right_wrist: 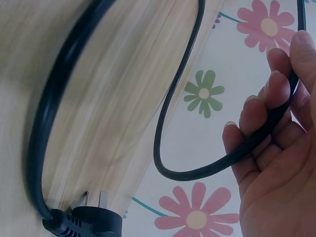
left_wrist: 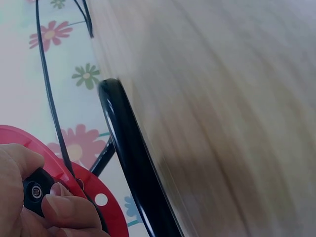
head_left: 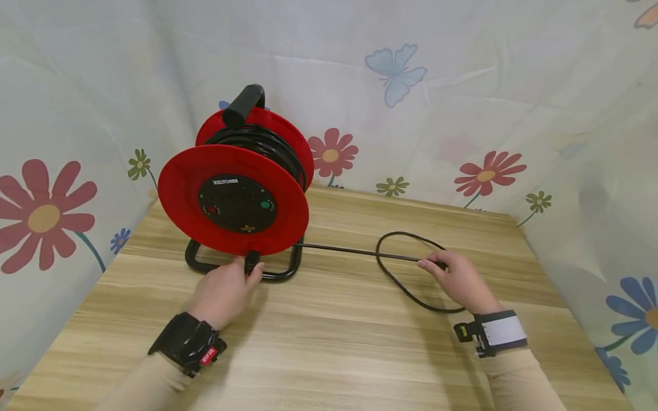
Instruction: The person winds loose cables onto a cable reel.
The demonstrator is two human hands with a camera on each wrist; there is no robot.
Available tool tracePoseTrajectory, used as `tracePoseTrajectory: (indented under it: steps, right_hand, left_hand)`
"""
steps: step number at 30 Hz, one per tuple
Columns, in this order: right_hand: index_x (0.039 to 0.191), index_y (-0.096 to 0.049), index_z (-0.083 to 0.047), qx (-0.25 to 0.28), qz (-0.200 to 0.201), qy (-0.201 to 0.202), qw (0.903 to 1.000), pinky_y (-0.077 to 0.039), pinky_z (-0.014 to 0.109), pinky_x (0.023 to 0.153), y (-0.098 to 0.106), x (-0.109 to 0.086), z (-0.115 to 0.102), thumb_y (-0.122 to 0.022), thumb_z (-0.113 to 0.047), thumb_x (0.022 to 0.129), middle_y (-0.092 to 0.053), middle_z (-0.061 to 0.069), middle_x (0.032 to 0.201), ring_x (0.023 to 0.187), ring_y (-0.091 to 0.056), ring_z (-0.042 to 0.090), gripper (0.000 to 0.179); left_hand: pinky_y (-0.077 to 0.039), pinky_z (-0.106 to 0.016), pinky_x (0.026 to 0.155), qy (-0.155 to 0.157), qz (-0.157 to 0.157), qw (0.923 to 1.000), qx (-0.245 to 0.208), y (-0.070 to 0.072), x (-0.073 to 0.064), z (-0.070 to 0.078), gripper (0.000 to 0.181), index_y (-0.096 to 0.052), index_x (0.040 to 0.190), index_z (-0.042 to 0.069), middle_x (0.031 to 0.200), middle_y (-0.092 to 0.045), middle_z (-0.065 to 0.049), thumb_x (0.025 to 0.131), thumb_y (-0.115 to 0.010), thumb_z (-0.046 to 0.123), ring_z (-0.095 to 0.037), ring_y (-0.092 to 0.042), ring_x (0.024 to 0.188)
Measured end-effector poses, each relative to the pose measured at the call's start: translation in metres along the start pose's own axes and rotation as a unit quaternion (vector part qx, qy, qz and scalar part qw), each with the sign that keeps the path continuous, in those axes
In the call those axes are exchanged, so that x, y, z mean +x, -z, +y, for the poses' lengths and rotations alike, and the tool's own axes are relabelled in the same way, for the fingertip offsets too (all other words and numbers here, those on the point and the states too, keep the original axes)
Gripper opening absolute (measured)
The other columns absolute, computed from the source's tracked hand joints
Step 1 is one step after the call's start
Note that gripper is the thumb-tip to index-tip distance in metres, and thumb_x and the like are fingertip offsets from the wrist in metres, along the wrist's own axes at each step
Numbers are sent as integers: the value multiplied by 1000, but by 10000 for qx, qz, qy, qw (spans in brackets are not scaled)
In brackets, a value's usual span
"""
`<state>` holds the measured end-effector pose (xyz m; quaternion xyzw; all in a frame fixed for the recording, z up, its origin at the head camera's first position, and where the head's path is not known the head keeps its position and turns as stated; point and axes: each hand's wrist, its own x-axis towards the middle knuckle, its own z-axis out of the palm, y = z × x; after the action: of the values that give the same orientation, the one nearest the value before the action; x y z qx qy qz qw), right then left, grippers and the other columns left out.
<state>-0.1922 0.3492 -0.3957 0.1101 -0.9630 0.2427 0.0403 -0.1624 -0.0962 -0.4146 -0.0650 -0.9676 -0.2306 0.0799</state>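
Observation:
A red cable reel [head_left: 233, 200] with black cord wound on its drum stands on a black tube frame [head_left: 280, 276] at the left of the table. My left hand [head_left: 223, 291] grips the small black crank knob [head_left: 252, 261] low on the reel's front disc; the left wrist view shows fingers and thumb around this knob [left_wrist: 37, 192]. From the reel a black cable [head_left: 344, 249] runs taut to the right. My right hand [head_left: 460, 279] pinches it between thumb and fingers, and the cable crosses the curled fingers [right_wrist: 254, 116]. Beyond the hand the cable loops loosely.
The cable's plug [right_wrist: 98, 219] lies on the wooden table [head_left: 329, 337], seen in the right wrist view. A flower-printed curtain [head_left: 329, 63] encloses the table's back and sides. On top of the reel is a black carrying handle [head_left: 244, 105].

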Motion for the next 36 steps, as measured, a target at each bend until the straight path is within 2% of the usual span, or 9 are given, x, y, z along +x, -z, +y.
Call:
tracePoseTrajectory:
  steps: [12,22,26,30,36]
  right_hand:
    - [96,-68,-8,-65,-176,-126,9997,-40,34,57,-1,1,0,-52,-50,93,-65,12,84,64,-46,19,45]
    - [94,-66,-10,-157,-205,-225,9994,-39,33,57,-2,-1,1,-53,-49,92,-64,11,82,62,-46,18,42]
    - [90,-66,-8,-217,-168,-263,9993,-38,33,54,0,-3,4,-53,-52,91,-56,7,72,59,-44,18,46]
    - [88,-65,-8,-270,-162,-350,9989,-37,32,52,1,-6,11,-53,-54,91,-51,4,67,56,-42,17,48]
    - [90,-65,-11,-418,-158,-360,9983,-37,32,53,1,-8,10,-53,-56,89,-56,5,72,58,-43,17,47]
  left_hand:
    - [-35,-36,38,71,-60,9999,-77,1,-1,-6,41,-53,72,9,57,-57,-9,94,-50,43,-26,-54,51]
    - [-36,-37,38,71,-55,9999,-80,1,0,-6,41,-53,71,9,58,-59,-11,94,-51,43,-29,-57,52]
    - [-34,-36,38,142,-93,9997,-152,2,0,-7,41,-52,70,10,57,-56,-9,94,-50,43,-27,-54,51]
    - [-32,-33,39,262,-175,9993,-197,4,0,-12,42,-50,69,9,55,-51,-7,95,-48,42,-24,-49,49]
    - [-31,-31,40,371,-480,9978,-284,10,1,-20,42,-50,69,10,56,-49,-6,95,-46,44,-21,-47,49]
